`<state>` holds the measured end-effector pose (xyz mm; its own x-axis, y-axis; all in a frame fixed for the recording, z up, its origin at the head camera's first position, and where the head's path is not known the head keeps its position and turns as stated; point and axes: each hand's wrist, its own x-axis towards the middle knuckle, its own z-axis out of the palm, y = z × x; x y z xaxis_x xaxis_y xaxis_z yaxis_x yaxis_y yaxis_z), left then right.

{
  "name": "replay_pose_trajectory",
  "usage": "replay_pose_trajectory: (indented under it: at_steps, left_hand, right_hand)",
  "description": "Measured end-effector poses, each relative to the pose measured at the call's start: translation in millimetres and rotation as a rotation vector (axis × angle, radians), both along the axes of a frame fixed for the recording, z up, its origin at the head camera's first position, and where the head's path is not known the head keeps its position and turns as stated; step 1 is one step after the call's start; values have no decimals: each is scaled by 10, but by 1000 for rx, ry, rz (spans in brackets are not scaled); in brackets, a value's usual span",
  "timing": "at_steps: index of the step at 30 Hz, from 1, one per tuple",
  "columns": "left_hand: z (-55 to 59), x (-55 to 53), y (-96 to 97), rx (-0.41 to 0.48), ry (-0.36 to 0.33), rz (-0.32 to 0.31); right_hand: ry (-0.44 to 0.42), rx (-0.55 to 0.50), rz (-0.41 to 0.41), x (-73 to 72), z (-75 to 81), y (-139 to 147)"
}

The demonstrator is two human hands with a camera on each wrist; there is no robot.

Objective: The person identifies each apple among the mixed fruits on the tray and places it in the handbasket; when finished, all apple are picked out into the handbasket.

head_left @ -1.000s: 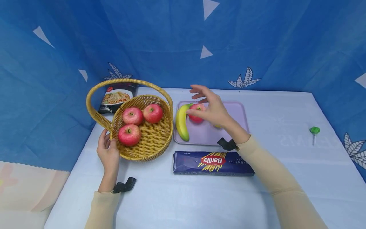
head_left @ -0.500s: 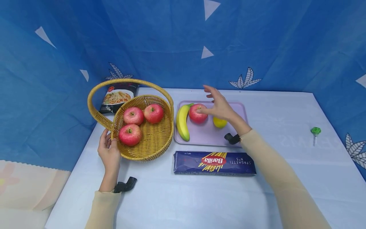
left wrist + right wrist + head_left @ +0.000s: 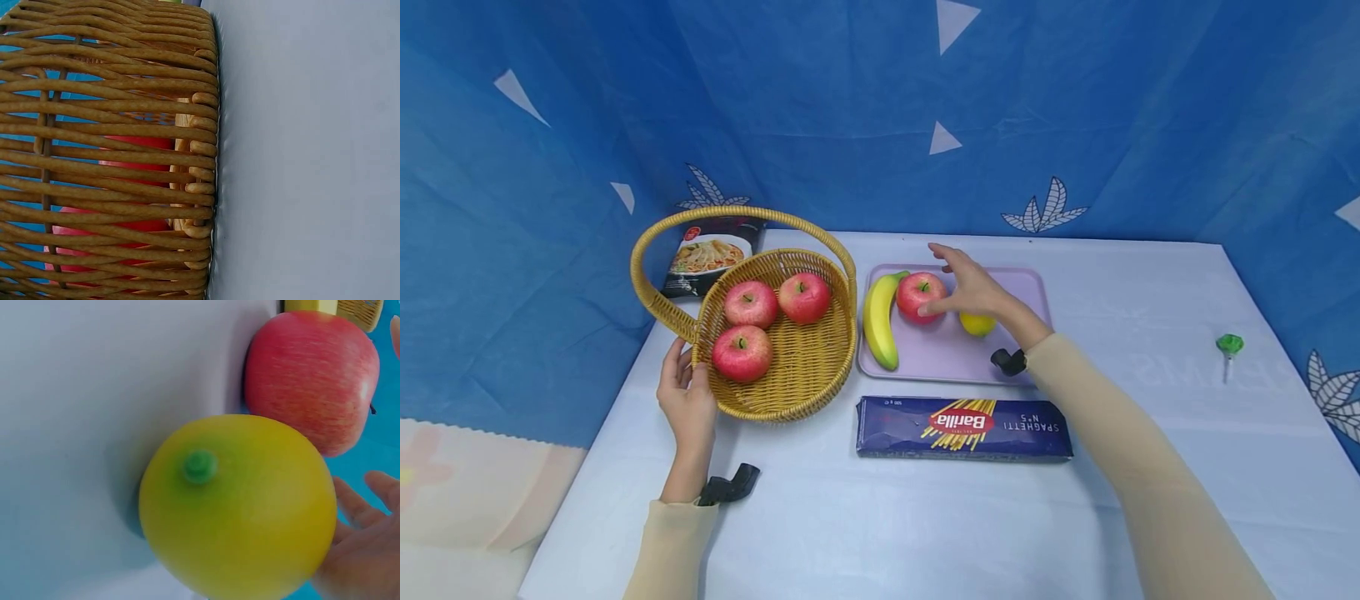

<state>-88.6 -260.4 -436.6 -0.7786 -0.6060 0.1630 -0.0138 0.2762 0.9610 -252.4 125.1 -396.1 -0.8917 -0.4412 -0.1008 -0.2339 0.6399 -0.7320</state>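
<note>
A wicker basket (image 3: 805,367) with a tall arched handle holds three red apples (image 3: 742,353). My left hand (image 3: 687,406) grips its left side near the foot of the handle; the basket's weave and some red fruit inside fill part of the left wrist view. On a lilac tray (image 3: 917,358) lie a banana (image 3: 880,321), a red apple (image 3: 916,292) and a yellow lemon (image 3: 976,323), partly covered by my right hand (image 3: 976,290). That hand hovers with spread fingers just right of the tray's apple (image 3: 312,378). In the right wrist view the lemon (image 3: 240,512) is largest.
A blue spaghetti box (image 3: 962,429) lies in front of the tray. Behind the basket is a black noodle packet (image 3: 709,254). A green lollipop (image 3: 1228,344) lies far right on the white table (image 3: 925,525). Blue cloth (image 3: 820,108) hangs at the back and sides.
My right hand has shifted right across the tray, then dropped slightly, so the apple and lemon show more. The left hand and basket have stayed put.
</note>
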Motion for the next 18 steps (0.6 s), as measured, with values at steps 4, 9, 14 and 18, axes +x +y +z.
replay_pose_trajectory:
  at_steps: [4,9,14,18]
  left_hand:
    - [10,2,4,1,-9,-2]
    - [11,6,7,-1,-15,-2]
    - [12,7,0,12,-17,-8]
    - [16,10,4,14,-18,-7]
  right_hand:
    - [1,2,20,-6,-33,-6]
    - [6,5,37,2,-46,-33]
    - [18,30,55,9,-66,-61]
    - [25,45,62,3,-81,-73]
